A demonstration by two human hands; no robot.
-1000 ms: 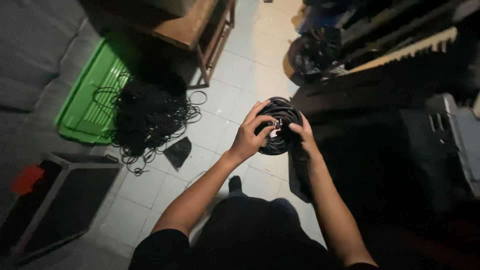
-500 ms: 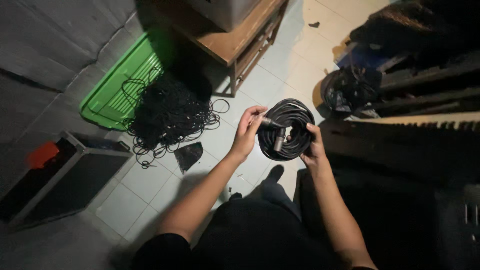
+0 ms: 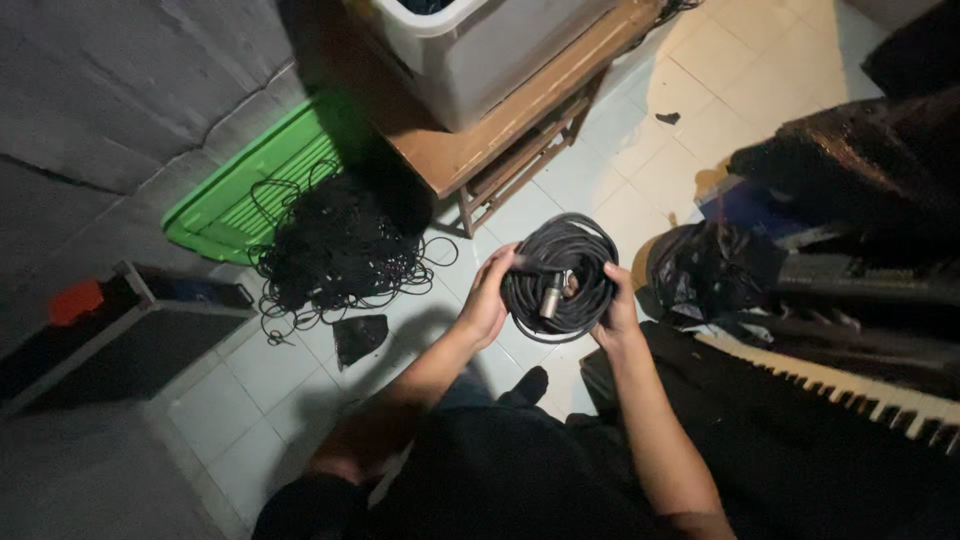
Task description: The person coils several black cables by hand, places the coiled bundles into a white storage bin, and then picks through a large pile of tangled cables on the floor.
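Note:
I hold a coiled black cable (image 3: 585,255) in front of me with both hands. My left hand (image 3: 487,300) grips the coil's left side, fingers wrapped near a dark plug end. My right hand (image 3: 617,308) grips the coil's right side. A silver metal connector (image 3: 549,296) sticks out across the middle of the coil, between my hands.
A tangled heap of black cable (image 3: 335,250) lies on the tiled floor beside a green plastic lid (image 3: 235,195). A wooden bench (image 3: 500,135) carries a white tub (image 3: 480,50). An open flight case (image 3: 120,340) sits left, a keyboard (image 3: 860,385) and black bag (image 3: 700,270) right.
My view has swung so the bench and tub now fill the top. The coil stays in both hands and has turned slightly, with the silver connector now lying across its centre.

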